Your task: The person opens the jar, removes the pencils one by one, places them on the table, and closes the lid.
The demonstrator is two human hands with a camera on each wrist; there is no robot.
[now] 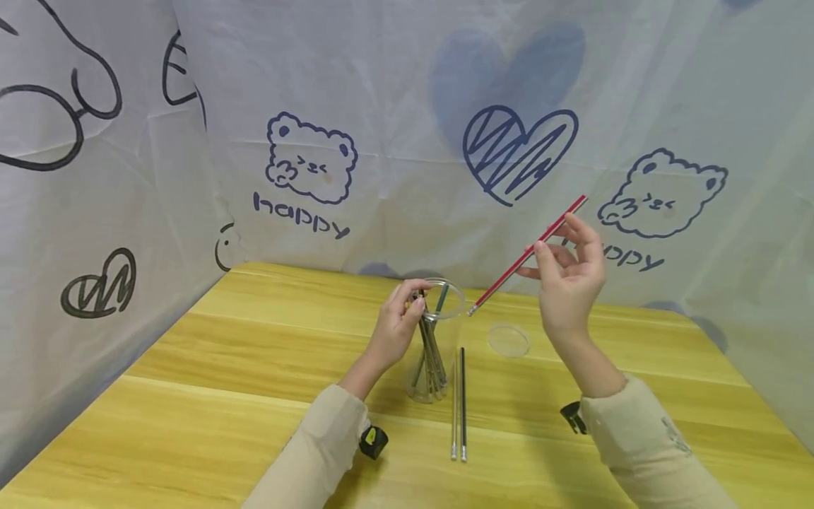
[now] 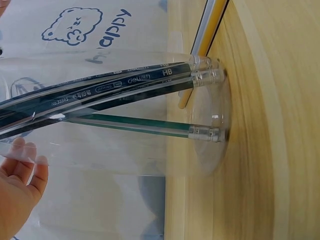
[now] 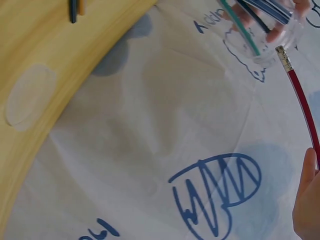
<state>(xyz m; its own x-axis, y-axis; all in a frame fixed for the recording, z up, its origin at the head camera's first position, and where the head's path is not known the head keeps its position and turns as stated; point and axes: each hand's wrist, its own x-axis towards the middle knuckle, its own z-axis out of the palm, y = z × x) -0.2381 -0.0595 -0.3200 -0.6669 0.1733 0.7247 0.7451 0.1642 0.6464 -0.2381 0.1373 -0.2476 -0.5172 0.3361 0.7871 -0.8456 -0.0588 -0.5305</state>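
A clear plastic jar (image 1: pixel 453 332) stands upright on the table, and my left hand (image 1: pixel 396 325) grips it near the rim. Inside lean several dark pencils (image 2: pixel 125 85) and a green pencil (image 2: pixel 145 125), their metal-banded eraser ends at the bottom. My right hand (image 1: pixel 572 283) holds a red pencil (image 1: pixel 515 265) between thumb and fingers, slanting through the air. Its eraser end points down to the left, just right of the jar's mouth and apart from it. A yellow pencil (image 1: pixel 454 410) and a black pencil (image 1: pixel 463 403) lie side by side in front of the jar.
A clear round lid (image 1: pixel 509 340) lies flat on the wood-grain table (image 1: pixel 254 339), right of the jar. Behind the table's back edge hangs a white cloth (image 1: pixel 394 85) with drawn hearts and bear faces. More cloth hangs at the left.
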